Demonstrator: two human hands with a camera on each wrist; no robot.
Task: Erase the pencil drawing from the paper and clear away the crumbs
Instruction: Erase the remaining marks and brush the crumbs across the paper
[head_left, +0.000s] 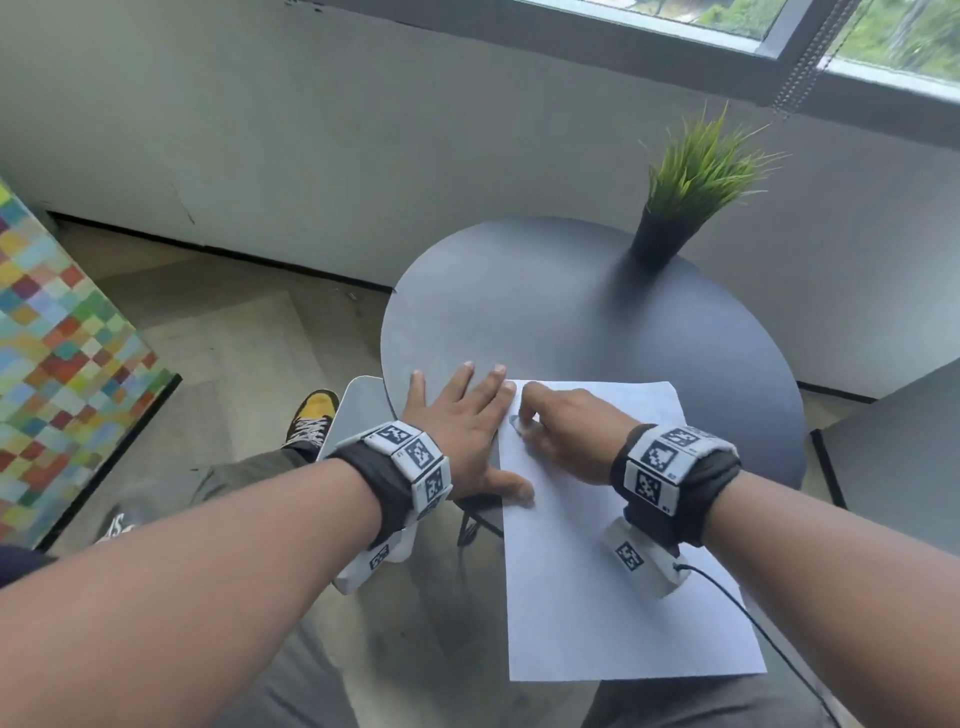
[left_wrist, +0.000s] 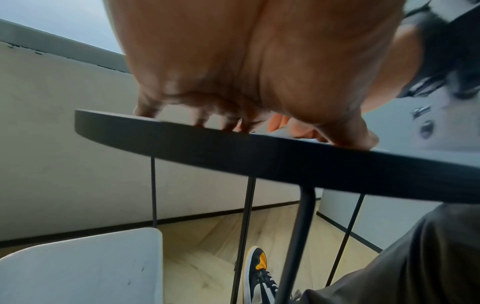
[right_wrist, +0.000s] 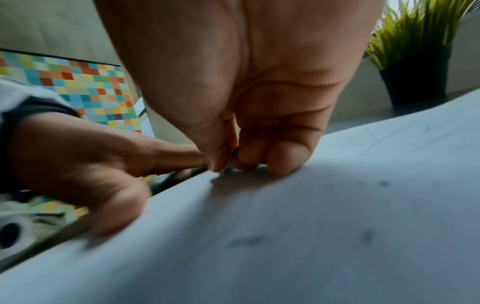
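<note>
A white paper (head_left: 597, 571) lies on the round dark table (head_left: 545, 312), and its near half hangs over the table's front edge. My left hand (head_left: 462, 415) lies flat with spread fingers at the paper's left edge, the thumb pressing on the sheet. My right hand (head_left: 561, 426) is curled near the paper's far left corner and pinches a small pale eraser (head_left: 518, 423) against the sheet. In the right wrist view the eraser (right_wrist: 232, 157) barely shows between thumb and fingers. Faint pencil lines (right_wrist: 376, 139) and dark specks (right_wrist: 367, 235) mark the paper (right_wrist: 285, 257).
A potted grass plant (head_left: 670, 228) stands at the table's far right. A white seat (head_left: 358, 410) sits left of the table, with my shoe (head_left: 311, 415) beside it. A colourful checked panel (head_left: 62, 364) is at far left. A cable (head_left: 753, 613) trails from my right wrist.
</note>
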